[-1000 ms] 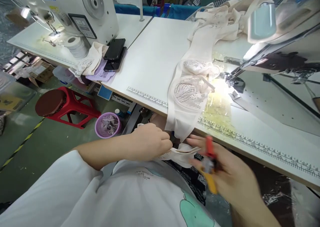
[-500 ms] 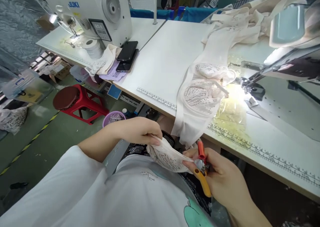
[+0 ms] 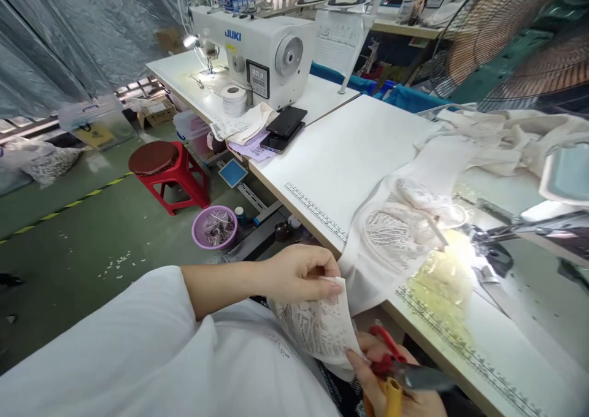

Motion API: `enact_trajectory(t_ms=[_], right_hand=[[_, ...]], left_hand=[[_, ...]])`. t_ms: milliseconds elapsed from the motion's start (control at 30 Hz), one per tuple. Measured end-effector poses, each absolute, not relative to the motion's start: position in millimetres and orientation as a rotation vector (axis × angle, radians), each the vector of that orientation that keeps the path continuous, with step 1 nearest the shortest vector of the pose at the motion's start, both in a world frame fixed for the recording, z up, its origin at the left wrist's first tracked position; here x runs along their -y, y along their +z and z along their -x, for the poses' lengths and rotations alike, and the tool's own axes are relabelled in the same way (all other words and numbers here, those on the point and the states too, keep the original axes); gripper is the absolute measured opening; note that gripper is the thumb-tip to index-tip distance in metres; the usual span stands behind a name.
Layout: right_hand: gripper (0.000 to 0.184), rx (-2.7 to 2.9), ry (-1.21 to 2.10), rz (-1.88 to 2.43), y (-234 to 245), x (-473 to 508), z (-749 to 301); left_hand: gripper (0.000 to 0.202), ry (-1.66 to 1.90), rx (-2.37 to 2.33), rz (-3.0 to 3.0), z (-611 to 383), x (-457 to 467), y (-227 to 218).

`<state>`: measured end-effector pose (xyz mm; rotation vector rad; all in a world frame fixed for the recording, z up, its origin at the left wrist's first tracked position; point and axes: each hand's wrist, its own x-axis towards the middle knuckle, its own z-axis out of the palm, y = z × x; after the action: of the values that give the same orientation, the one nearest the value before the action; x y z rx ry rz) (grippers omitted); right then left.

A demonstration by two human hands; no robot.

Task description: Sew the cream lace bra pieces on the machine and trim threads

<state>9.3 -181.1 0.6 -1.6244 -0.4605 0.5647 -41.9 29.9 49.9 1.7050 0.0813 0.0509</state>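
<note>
My left hand (image 3: 299,274) pinches the upper edge of a white lace bra cup (image 3: 317,334) between thumb and fingers, close against my shirt. At the lower right, my right hand (image 3: 416,401) is closed round scissors (image 3: 421,378) with red and yellow handles, their grey blade pointing right and blurred. Its thumb and fingertip also grip the lower corner of the cup, so the piece is stretched between both hands. On the table edge beyond, a white bra (image 3: 391,239) with lace cups lies under the bright lamp, its lower band hanging over.
A JUKI sewing machine (image 3: 257,55) stands at the back left, near two phones (image 3: 286,129) and a thread spool (image 3: 234,101). Another machine's bed (image 3: 543,294) fills the right. On the floor are a red stool (image 3: 172,178) and a purple basket (image 3: 197,227); a fan (image 3: 488,43) stands behind.
My view has swung upward and to the right. The cup now shows more of its lace face, and the scissors have turned so the blade points right.
</note>
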Motion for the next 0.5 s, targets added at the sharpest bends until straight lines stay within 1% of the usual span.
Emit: enact_trajectory(t_ms=[133,233,333,500], right_hand=[[0.021,0.438,0.679,1.732,2,189,-14],[0.019,0.497,0.604,1.734,11,194,-26],[0.014,0.546,0.455,1.691,25,191,-37],[0.017,0.529,0.488,1.662,36,180,-41]], left_hand=[[0.015,0.129,0.022,-2.092,35,-12,56],[0.013,0.041,0.121,-2.224,27,-3,57],[0.013,-0.055,0.184,-2.256,20,5,56],[0.013,-0.095,0.162,-2.136,16,9,52]])
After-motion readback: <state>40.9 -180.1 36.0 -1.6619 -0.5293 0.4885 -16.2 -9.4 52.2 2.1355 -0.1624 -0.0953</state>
